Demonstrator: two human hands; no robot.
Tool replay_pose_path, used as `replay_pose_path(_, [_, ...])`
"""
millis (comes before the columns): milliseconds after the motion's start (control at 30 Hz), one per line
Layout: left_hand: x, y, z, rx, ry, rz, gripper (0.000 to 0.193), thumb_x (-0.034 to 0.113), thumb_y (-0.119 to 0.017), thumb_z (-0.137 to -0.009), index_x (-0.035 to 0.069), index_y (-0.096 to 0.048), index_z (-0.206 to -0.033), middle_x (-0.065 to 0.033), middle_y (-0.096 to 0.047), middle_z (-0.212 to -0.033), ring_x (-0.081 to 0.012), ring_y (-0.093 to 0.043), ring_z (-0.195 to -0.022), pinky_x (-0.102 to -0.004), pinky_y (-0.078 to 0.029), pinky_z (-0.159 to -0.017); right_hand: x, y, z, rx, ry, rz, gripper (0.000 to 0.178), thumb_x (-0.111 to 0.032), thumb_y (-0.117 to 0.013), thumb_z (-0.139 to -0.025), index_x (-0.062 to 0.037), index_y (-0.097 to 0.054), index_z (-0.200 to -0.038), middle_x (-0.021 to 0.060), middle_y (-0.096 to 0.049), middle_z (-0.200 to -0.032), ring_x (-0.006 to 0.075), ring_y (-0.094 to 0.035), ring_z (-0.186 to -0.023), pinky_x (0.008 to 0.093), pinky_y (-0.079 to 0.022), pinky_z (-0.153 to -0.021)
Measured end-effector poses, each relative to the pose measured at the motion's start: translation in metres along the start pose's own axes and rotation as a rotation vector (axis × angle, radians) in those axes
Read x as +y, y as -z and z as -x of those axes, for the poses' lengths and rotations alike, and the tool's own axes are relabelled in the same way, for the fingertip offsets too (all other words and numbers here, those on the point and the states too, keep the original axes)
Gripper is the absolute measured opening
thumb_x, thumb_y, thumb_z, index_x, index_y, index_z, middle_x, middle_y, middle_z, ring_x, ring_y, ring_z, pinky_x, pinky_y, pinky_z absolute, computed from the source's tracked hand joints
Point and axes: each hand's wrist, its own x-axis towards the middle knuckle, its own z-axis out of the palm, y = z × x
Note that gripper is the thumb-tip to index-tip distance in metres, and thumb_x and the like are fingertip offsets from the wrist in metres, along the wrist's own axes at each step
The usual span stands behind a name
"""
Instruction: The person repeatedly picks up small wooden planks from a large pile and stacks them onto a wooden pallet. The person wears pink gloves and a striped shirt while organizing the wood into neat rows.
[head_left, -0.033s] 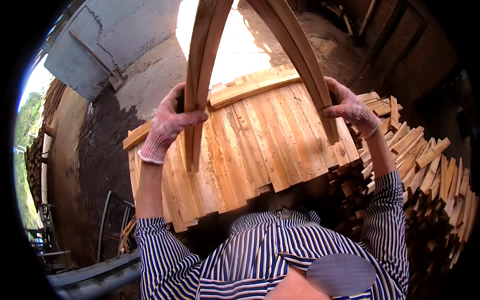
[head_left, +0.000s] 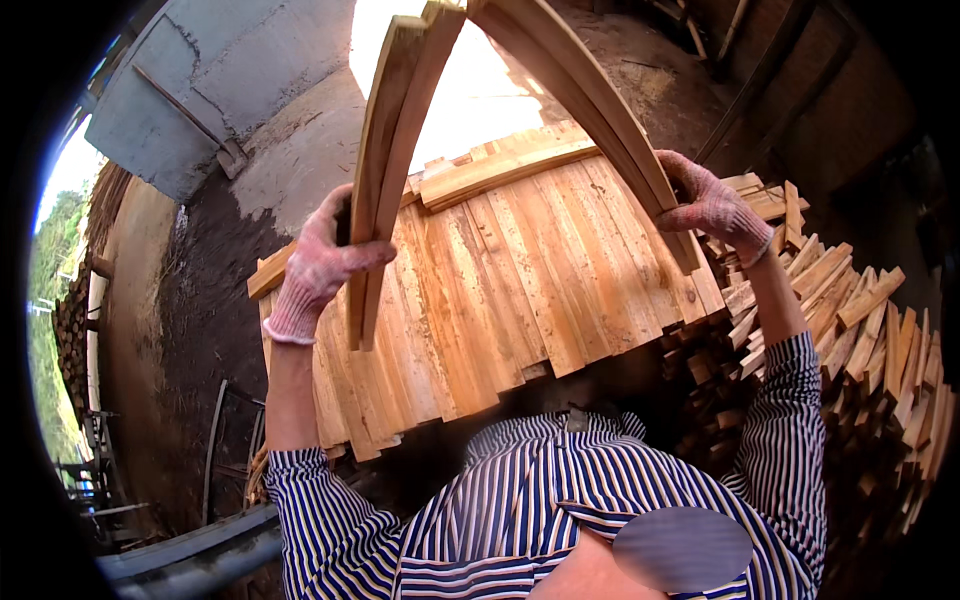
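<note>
Both my hands wear pinkish, stained knit gloves and are raised over a layer of wooden boards [head_left: 480, 300] laid side by side. My left hand [head_left: 325, 260] is closed around the left wooden slats [head_left: 395, 130], thumb across their near face. On the other side, my right hand [head_left: 715, 210] grips the right wooden slats [head_left: 590, 95], its thumb on the inner side. Each bundle looks like two slats face to face. They lean together at the far ends and spread toward me, with their near ends hanging above the boards. Part of my fingers is hidden behind the wood.
Crosswise strips [head_left: 510, 170] lie on the boards' far edge. At the right is a big heap of loose wooden sticks [head_left: 860, 330]. A shovel [head_left: 230, 155] leans on a grey wall [head_left: 260, 60] at far left. A grey pipe [head_left: 200, 560] runs at lower left.
My hands have moved slightly apart, the left one to the left and down. The slats have come lower, so their far ends now show, and their near ends are spread wider.
</note>
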Motion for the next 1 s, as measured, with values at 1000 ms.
replay_pose_path(1000, [-0.165, 0.002, 0.158, -0.348, 0.615, -1.029, 0.082, 0.049, -0.081, -0.075, 0.008, -0.054, -0.141, -0.0219, -0.066, -0.123, -0.0372, -0.065, -0.112, -0.0464, -0.053, -0.09, 0.096, -0.107, 0.017, -0.136, -0.168, 1.321, 0.04, -0.017, -0.075, -0.073, -0.0272, -0.068, -0.111, 0.0049, -0.066, -0.101, 0.0276, -0.068, -0.099, 0.0546, -0.039, -0.101])
